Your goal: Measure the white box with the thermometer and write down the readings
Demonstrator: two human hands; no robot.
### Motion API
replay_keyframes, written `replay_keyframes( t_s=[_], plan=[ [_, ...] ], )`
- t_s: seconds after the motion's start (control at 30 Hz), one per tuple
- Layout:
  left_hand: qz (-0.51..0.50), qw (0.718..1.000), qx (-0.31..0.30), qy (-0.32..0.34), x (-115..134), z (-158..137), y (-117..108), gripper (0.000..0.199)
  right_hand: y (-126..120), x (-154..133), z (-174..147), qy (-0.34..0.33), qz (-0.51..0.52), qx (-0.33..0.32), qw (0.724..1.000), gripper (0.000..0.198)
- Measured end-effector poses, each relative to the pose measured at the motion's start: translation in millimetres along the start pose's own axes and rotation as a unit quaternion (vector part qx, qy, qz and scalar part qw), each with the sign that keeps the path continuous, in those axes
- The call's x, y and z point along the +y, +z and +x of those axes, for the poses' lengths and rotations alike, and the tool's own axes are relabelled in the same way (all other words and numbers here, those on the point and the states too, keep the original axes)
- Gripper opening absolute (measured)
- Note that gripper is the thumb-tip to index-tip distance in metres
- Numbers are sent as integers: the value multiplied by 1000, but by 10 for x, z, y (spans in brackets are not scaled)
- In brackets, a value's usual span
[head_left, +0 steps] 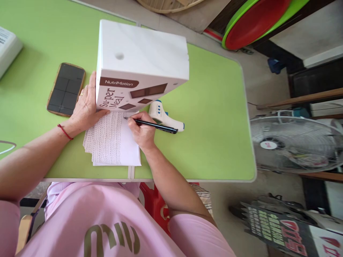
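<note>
my right hand clamped on slim black pen, over handwritten white paper, left hand, thumb apart, against white cardboard box

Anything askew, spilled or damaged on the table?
Only the paper stack looks off: its sheets are misaligned, with corners stepping out at the near left instead of lining up. The white box hides their far edge, so I can't tell whether it sits on them. No spill or damage visible.

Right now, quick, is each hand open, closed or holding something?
Left hand: open, touching the white box.
Right hand: closed, holding a black pen over the paper.
</note>
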State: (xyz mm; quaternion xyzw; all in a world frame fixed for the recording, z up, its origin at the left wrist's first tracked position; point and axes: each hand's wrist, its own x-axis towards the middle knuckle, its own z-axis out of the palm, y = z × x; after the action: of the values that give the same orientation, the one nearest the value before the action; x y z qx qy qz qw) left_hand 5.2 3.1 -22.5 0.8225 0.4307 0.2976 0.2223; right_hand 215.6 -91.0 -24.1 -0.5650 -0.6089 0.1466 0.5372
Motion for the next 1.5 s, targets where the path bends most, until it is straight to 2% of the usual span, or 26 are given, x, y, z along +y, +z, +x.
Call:
replay_keyframes(
  t_s=[0.33, 0.53, 0.77, 0.97, 1.5],
  plan=[
    [-1, 1000, -2, 2, 7, 10, 3, 69, 2, 16, -3, -3, -2, -8, 1000, 14],
    [-4, 1000, -3, 4, 18, 8, -9, 71, -6, 4, 0, 34, -26, -28, 999, 14],
    [-8, 1000, -14, 0, 59, 13, -50, 67, 3, 14, 0, 18, 8, -11, 1000, 12],
    [-14, 1000, -19, -2, 80, 16, -62, 68, 2, -1, 13, 48, -13, -14, 999, 15],
    [3, 1000, -12, 0, 77, 19, -50, 67, 9, 25, 7, 37, -14, -2, 999, 14]
  ],
)
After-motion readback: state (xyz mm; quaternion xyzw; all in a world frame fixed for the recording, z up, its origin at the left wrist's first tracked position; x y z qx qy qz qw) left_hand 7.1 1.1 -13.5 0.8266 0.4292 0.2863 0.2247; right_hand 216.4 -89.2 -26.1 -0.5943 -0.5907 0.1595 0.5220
